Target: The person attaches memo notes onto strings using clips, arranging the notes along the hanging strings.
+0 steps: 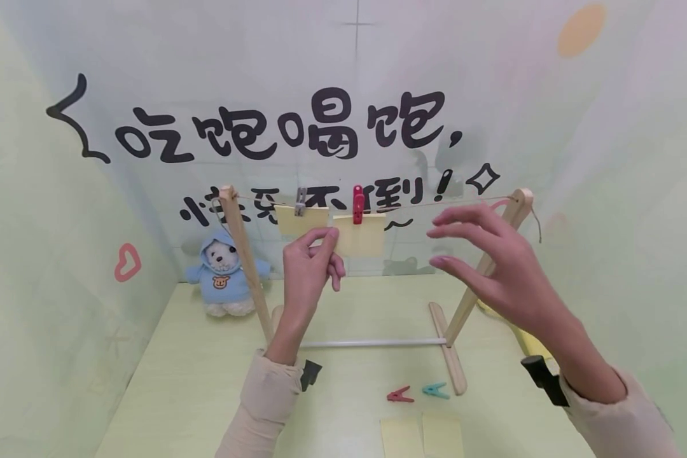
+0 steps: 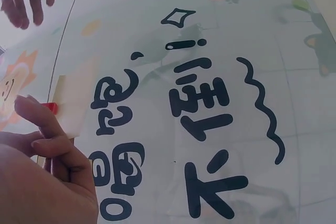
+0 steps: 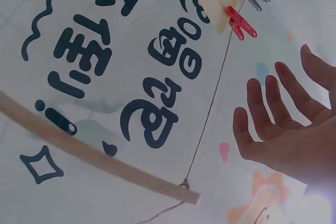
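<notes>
Left grip (image 1: 311, 264) above tabletop (image 1: 172, 381), backdrop (image 1: 217, 57) behind

Inspection counted four clothespins (image 1: 300, 201) (image 1: 357, 204) (image 1: 400, 395) (image 1: 436, 390), four yellow papers (image 1: 302, 221) (image 1: 362, 240) (image 1: 401, 439) (image 1: 442, 436), two hands (image 1: 309, 267) (image 1: 498, 261) and two wooden uprights (image 1: 245, 261) (image 1: 464, 315). Also recorded: one string (image 3: 208, 106), one white rod (image 1: 378, 343), one plush toy (image 1: 224, 283).

Person wearing a pale beige, smooth, puffy top, its left sleeve (image 1: 260, 394) and right sleeve (image 1: 621, 416) slightly creased near the cuffs. A small angular black mount (image 1: 311, 375) juts from the left cuff, and a longer black mount (image 1: 545, 380) with a flared end from the right. The left hand (image 1: 312, 261) and right hand (image 1: 498, 254) are bare.
</notes>
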Available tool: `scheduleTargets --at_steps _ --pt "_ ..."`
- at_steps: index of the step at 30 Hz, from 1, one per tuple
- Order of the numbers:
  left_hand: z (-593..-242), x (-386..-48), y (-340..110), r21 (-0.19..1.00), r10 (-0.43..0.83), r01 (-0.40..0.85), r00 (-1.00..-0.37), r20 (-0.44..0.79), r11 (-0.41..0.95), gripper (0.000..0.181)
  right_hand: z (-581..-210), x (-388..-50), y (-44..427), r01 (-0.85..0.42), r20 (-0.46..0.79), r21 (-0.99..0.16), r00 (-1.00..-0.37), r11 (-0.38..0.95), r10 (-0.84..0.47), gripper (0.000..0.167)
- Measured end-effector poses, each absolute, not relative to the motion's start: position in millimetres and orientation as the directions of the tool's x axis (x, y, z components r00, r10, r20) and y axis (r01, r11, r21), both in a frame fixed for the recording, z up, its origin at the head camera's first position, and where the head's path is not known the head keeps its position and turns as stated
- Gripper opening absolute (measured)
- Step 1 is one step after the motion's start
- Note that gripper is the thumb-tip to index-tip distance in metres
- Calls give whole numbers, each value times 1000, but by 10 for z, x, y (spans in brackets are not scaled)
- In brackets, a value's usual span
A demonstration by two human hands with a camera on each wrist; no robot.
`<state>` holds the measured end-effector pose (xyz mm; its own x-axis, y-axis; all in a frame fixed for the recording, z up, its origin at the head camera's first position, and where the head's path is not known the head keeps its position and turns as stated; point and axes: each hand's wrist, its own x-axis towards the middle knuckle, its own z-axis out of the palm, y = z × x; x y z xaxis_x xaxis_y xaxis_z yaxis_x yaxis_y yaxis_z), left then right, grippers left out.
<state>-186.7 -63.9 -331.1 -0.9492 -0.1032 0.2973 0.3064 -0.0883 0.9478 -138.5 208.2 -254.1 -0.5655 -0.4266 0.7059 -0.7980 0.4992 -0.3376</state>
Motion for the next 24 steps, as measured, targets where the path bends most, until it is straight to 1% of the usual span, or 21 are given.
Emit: scheduleTargets --at_steps 1,3,5,9,12,15,17,19,22,24 --pt "-3318 -1866 -638 949 -101 306 -949 298 -77 27 -2585 -1355 2128 -795 708 -337 -568 505 -420 57" --pt "-3336 -1858 -636 950 -94 306 -949 300 -55 27 -2677 -1305 2218 -796 714 -330 -562 507 -418 61" --pt "-3357 -1851 -636 951 -86 307 -949 303 -32 28 -2775 -1252 2303 -787 711 -326 -570 524 -412 61" --pt "-3412 -1856 -641 952 -62 304 -950 305 26 27 -2965 -1160 2469 -763 692 -320 -593 562 -411 58" --pt "-3479 -1871 -642 956 -39 284 -957 287 72 27 -3104 -1122 2574 -769 692 -303 -584 563 -425 55" --pt "-3585 -1872 -657 963 -12 238 -970 241 124 30 -3231 -1066 2657 -774 685 -294 -580 561 -441 52" --pt "-3703 -1875 -661 965 12 211 -977 212 157 31 -3302 -1015 2716 -769 676 -301 -589 564 -442 51" --pt "-3876 -1869 -656 963 56 186 -982 179 193 31 -3358 -954 2783 -743 663 -306 -615 596 -427 50" --pt "-4257 -1792 -611 954 156 144 -982 105 263 33 -3449 -889 2875 -709 658 -316 -643 631 -392 49" --pt "-4577 -1677 -564 940 237 104 -971 26 325 39 -3514 -864 2928 -703 657 -326 -649 632 -383 48"
